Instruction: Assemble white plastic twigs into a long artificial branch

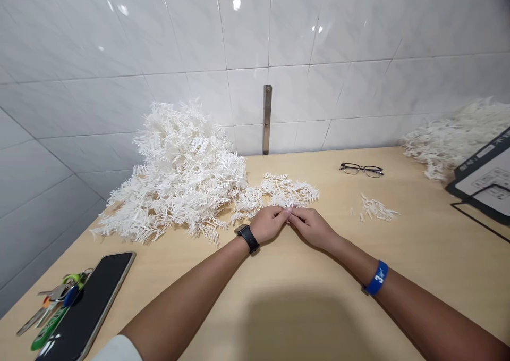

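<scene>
My left hand (269, 223) and my right hand (313, 226) meet at the middle of the wooden table (279, 297), fingers pinched together on a small white plastic branched piece (289, 207). Just beyond my fingertips lies a flat cluster of the same white pieces (285, 190). A big heap of white branched plastic pieces (179, 169) rises to the left of it against the tiled wall. My left wrist wears a black watch, my right wrist a blue band.
A small bunch of white pieces (376, 208) lies to the right, with glasses (362, 169) behind it. Another white heap (454, 135) and a black-edged board (484, 177) sit far right. A phone (90, 305) and keys (56, 305) lie near left.
</scene>
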The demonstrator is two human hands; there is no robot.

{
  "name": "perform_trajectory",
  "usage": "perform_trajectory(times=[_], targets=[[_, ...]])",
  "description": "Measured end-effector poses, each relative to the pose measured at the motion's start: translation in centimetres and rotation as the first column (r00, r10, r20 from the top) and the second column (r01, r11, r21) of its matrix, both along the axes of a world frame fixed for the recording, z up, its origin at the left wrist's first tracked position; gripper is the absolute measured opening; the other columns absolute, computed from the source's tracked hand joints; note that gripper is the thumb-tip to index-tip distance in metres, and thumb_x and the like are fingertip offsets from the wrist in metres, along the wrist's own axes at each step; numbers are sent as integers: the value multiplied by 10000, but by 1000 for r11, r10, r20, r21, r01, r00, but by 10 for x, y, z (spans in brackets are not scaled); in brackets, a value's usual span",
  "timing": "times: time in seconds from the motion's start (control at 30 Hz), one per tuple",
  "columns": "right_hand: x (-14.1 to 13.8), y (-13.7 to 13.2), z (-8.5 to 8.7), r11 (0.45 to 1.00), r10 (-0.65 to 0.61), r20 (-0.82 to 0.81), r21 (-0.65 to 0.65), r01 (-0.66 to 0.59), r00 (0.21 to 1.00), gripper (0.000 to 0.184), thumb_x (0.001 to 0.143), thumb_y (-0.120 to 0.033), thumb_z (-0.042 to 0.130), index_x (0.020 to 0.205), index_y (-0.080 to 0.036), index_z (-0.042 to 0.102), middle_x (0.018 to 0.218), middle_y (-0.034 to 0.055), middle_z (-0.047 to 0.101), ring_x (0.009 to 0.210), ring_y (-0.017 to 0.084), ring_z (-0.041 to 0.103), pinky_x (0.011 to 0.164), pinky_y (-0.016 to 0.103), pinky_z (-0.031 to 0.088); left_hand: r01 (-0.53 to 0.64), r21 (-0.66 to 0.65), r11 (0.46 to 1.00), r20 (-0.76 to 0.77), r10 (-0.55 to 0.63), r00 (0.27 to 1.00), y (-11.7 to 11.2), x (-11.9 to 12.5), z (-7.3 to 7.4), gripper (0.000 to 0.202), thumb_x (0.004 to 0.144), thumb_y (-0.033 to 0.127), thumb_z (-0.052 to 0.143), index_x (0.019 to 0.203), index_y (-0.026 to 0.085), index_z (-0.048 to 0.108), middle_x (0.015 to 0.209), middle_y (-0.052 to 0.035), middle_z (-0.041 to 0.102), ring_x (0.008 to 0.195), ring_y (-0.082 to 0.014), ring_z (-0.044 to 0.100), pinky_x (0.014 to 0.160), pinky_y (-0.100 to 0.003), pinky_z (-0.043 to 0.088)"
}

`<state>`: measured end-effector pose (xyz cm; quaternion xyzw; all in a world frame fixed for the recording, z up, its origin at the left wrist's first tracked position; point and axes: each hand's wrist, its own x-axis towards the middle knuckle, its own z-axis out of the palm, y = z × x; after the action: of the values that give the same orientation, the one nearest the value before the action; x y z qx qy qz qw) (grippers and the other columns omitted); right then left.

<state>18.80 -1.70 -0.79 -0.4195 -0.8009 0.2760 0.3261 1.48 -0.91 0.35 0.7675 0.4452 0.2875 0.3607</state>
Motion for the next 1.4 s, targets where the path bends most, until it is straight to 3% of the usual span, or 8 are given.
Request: perform_trajectory(times=[0.17,0.37,0.6,0.8,0.93,1.07,1.27,1.4], targets=[[-2,-3,2,1000,-13,136,13,11,991,332,952,-311,415,692,-184,577,685,25,627,642,157,538,615,261,350,-123,73,990,-106,131,986,-1,1,-4,463,925,399,375,593,150,581,605,-41,608,593,-148,505,573,-269,301],[-4,-6,4,995,-51,300,97,23,953,351,948,-268,402,651,-180,565,645,34,623,600,154,524,586,262,303,-178,285,942,-289,262,921,-5,3,-8,341,894,281,408,620,165,576,682,-89,643,632,-180,523,573,-301,236],[-9,-15,4,958,-66,381,282,-48,922,290,939,-212,391,720,-172,577,652,53,631,564,153,507,572,272,274,-245,120,962,-203,265,943,1,4,-7,379,899,298,381,640,164,623,662,-77,658,619,-177,550,580,-284,306],[-18,-30,8,940,86,296,293,-176,951,320,957,-256,393,668,-185,511,624,24,578,577,136,479,585,260,289,-171,-37,985,-67,168,984,5,0,-5,329,865,258,402,679,163,657,683,-45,689,663,-162,605,619,-258,393],[7,-16,26,946,-222,212,284,157,952,393,964,-300,354,605,-187,470,559,11,525,528,126,439,560,258,280,-156,-76,985,37,159,987,6,-1,-8,308,863,257,417,708,160,665,682,-42,704,687,-156,614,659,-256,422],[49,4,45,850,-521,485,218,480,703,348,886,-321,429,576,-186,513,581,45,582,525,152,452,539,286,249,-76,-245,966,216,131,968,10,0,-10,272,868,351,478,771,142,624,745,-61,724,554,-112,545,546,-235,403],[90,18,60,742,-441,766,17,670,468,229,802,-295,494,640,-168,595,830,141,676,716,244,598,576,310,324,-73,-273,959,275,150,950,9,1,-9,237,858,356,531,748,147,553,818,-84,733,561,-88,532,538,-217,384],[99,21,69,720,-419,757,-59,692,501,309,832,-381,500,595,-185,528,672,102,618,597,205,559,553,317,309,-72,-283,957,294,158,943,9,2,-11,233,867,352,511,814,138,587,854,-83,722,586,-89,534,566,-223,400]])
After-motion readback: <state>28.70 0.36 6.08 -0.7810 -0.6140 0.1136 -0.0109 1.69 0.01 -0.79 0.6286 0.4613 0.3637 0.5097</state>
